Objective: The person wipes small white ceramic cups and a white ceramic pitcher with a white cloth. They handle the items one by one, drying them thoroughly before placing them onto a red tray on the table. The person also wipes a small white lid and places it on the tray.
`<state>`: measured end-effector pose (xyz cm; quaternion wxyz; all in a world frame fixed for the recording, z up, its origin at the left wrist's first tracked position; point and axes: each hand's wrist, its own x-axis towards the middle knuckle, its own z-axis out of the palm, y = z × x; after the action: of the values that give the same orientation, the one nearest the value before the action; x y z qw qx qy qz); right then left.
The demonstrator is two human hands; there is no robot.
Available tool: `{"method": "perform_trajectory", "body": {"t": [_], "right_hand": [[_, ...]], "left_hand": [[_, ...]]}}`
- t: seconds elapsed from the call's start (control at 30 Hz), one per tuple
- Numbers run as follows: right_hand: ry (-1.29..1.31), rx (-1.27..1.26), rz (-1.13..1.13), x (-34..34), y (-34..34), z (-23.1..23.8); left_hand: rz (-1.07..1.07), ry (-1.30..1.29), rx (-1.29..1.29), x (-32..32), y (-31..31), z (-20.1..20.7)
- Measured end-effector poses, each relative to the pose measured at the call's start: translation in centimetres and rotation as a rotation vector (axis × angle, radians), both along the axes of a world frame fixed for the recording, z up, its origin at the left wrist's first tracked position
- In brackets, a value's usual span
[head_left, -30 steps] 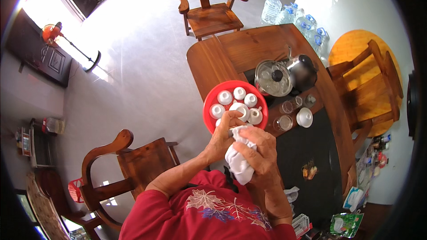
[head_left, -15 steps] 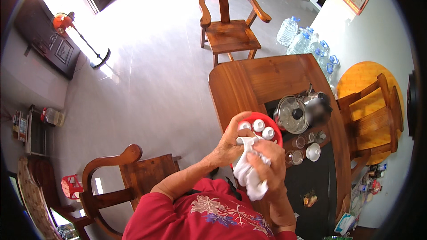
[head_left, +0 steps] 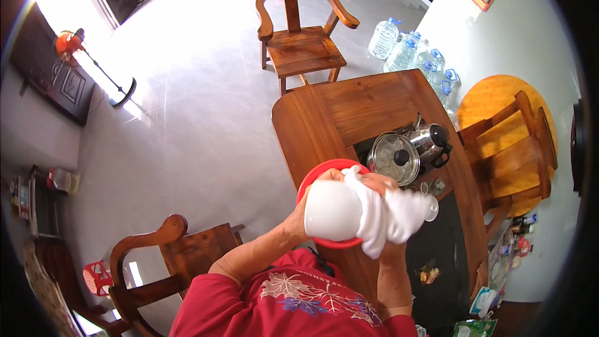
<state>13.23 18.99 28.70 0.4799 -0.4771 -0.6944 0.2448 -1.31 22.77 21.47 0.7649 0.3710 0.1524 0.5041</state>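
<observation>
My left hand (head_left: 293, 221) grips a white, smooth, rounded ceramic cup (head_left: 332, 211), held up close and tilted on its side. Most of those fingers are hidden behind it. My right hand (head_left: 379, 182) is closed on a white cloth (head_left: 390, 215), which is bunched against the cup's right end and blurred by motion. Below both hands lies a red round basin (head_left: 312, 178), mostly covered by cup and cloth. Just right of the cloth, a small white bowl (head_left: 432, 208) shows in part on the tea table.
The wooden tea table (head_left: 374, 103) carries a glass-lidded pot (head_left: 394, 159), a steel kettle (head_left: 430, 140) and small glasses (head_left: 437, 185). Wooden chairs stand beyond it (head_left: 306, 50), at right (head_left: 511, 156) and at left (head_left: 199, 256). Water jugs (head_left: 399, 56) line the wall.
The white cup has come into view in my left hand, hiding the small cups in the basin. The cloth has moved right and up with my right hand. The whole view has shifted slightly.
</observation>
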Motion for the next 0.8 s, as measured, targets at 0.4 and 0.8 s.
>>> {"method": "perform_trajectory", "body": {"t": [0.4, 0.8], "right_hand": [[0.033, 0.229, 0.005, 0.1, -1.8, 0.3], [-0.337, 0.421, 0.602, -5.6, -1.1, 3.5]], "left_hand": [[0.032, 0.138, 0.322, 1.2, -2.3, 2.8], [0.247, 0.299, 0.148, -5.8, -5.4, 3.2]]}}
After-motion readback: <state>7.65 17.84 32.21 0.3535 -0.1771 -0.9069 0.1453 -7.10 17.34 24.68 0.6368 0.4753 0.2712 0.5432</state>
